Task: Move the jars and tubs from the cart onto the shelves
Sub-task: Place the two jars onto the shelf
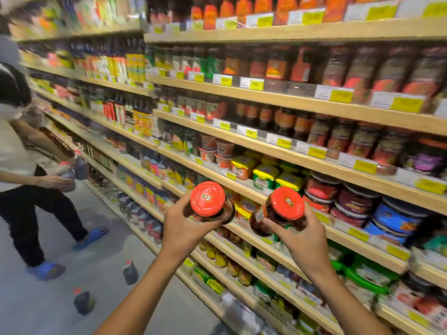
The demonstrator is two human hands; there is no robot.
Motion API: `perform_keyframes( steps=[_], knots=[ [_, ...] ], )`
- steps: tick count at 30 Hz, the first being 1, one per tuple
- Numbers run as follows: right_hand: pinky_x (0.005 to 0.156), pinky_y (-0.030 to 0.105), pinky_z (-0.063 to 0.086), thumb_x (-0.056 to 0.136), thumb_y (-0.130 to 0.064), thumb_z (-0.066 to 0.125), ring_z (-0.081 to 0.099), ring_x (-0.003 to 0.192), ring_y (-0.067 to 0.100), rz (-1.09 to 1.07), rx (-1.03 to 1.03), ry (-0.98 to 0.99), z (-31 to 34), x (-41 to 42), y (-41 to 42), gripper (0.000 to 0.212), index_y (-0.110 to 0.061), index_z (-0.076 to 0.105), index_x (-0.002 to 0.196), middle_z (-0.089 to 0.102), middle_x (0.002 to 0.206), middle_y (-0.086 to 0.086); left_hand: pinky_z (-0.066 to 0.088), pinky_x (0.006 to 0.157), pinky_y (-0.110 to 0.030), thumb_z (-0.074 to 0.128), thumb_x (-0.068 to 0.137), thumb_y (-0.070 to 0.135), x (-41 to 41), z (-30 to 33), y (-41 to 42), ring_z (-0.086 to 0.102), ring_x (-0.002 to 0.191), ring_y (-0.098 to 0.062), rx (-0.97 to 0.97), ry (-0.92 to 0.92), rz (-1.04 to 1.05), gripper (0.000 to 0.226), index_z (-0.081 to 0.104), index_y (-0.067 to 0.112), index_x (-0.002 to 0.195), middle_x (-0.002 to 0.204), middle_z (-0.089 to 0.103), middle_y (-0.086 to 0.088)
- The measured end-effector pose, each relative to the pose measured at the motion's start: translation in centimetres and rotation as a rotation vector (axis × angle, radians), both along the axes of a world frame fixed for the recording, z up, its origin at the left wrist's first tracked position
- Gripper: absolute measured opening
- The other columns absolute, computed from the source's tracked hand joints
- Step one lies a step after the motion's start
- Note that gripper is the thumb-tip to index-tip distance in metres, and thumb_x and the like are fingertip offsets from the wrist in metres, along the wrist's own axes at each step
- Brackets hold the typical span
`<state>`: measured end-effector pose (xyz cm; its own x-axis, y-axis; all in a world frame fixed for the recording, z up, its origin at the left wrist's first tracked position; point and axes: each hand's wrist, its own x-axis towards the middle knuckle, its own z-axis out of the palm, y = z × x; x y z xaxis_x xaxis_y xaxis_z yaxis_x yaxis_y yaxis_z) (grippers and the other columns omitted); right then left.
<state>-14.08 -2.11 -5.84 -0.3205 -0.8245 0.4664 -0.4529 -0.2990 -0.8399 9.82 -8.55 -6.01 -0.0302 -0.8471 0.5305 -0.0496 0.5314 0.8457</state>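
Carrying step: our left hand [183, 226] and right hand [300, 235] each clamp a red-lidded jar [208, 201], [278, 210] before the shelves [302, 163]; next, find matching jars.

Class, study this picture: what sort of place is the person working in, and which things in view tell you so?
Most likely a grocery shop aisle: long wooden shelves packed with jars and tubs, yellow price tags along the edges, and a red-lidded jar in each hand.
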Motion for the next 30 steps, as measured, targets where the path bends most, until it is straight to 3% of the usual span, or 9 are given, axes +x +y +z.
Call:
perform_keyframes(
  steps=[3, 6, 11, 16, 21, 25, 30],
  knots=[
    [0.091, 0.018, 0.049, 0.062, -0.053, 0.085, 0.060, 0.110, -0.004, -0.023, -0.018, 0.029, 0.3, 3.6, -3.4, 0.080, -0.026, 0.058, 0.132, 0.066, 0.119, -0.017, 0.054, 0.084, -0.019, 0.094, 0.057, 0.038, 3.7, 0.4, -2.7, 0.070, 0.100, -0.005, -0.027, -0.019, 0.006, 0.062, 0.068, 0.033, 0.113, 0.104, 0.075, 0.011],
    [0.087, 0.007, 0.047, 0.062, -0.047, 0.086, 0.058, 0.105, -0.011, -0.056, -0.052, 0.033, 0.7, 7.2, -6.7, 0.076, -0.022, 0.059, 0.129, 0.063, 0.114, -0.022, 0.051, 0.082, -0.012, 0.095, 0.057, 0.039, 7.1, 0.8, -5.8, 0.069, 0.098, 0.000, -0.047, -0.025, -0.013, 0.060, 0.068, 0.035, 0.110, 0.102, 0.075, 0.018],
    [0.087, 0.005, 0.047, 0.060, -0.054, 0.084, 0.058, 0.108, -0.009, -0.094, -0.051, 0.000, 0.7, 10.9, -10.4, 0.083, -0.024, 0.057, 0.132, 0.064, 0.119, -0.017, 0.052, 0.081, -0.012, 0.096, 0.054, 0.043, 10.6, 1.3, -11.1, 0.069, 0.097, 0.001, -0.062, -0.063, -0.019, 0.061, 0.066, 0.042, 0.107, 0.099, 0.074, 0.023],
    [0.086, 0.004, 0.046, 0.063, -0.045, 0.088, 0.059, 0.110, -0.007, -0.143, -0.042, 0.011, 1.0, 11.9, -13.7, 0.076, -0.031, 0.056, 0.130, 0.064, 0.120, -0.019, 0.052, 0.083, -0.011, 0.091, 0.057, 0.038, 11.0, 1.1, -15.8, 0.068, 0.099, 0.002, -0.067, -0.061, -0.064, 0.062, 0.069, 0.029, 0.113, 0.103, 0.072, 0.023],
    [0.084, 0.003, 0.045, 0.062, -0.043, 0.089, 0.059, 0.106, -0.009, -0.188, -0.058, 0.013, 1.3, 11.1, -17.5, 0.077, -0.029, 0.057, 0.131, 0.066, 0.117, -0.019, 0.053, 0.084, -0.014, 0.090, 0.059, 0.035, 9.5, 1.6, -20.0, 0.067, 0.099, 0.000, -0.071, -0.065, -0.123, 0.055, 0.067, 0.034, 0.109, 0.101, 0.072, 0.021],
    [0.084, 0.003, 0.044, 0.059, -0.048, 0.087, 0.059, 0.104, -0.014, -0.215, -0.117, -0.003, 2.1, 10.1, -21.1, 0.074, -0.033, 0.057, 0.125, 0.064, 0.112, -0.026, 0.054, 0.085, -0.018, 0.091, 0.060, 0.040, 7.8, 2.2, -23.9, 0.068, 0.101, -0.003, -0.099, -0.112, -0.136, 0.061, 0.069, 0.024, 0.115, 0.104, 0.073, 0.013],
    [0.085, 0.004, 0.045, 0.060, -0.045, 0.089, 0.059, 0.106, -0.012, -0.247, -0.184, -0.028, 4.3, 8.2, -26.2, 0.073, -0.036, 0.056, 0.125, 0.065, 0.114, -0.024, 0.050, 0.085, -0.009, 0.092, 0.059, 0.035, 5.7, 4.5, -28.8, 0.065, 0.103, 0.005, -0.150, -0.151, -0.163, 0.065, 0.067, 0.028, 0.118, 0.108, 0.072, 0.016]
  ],
)
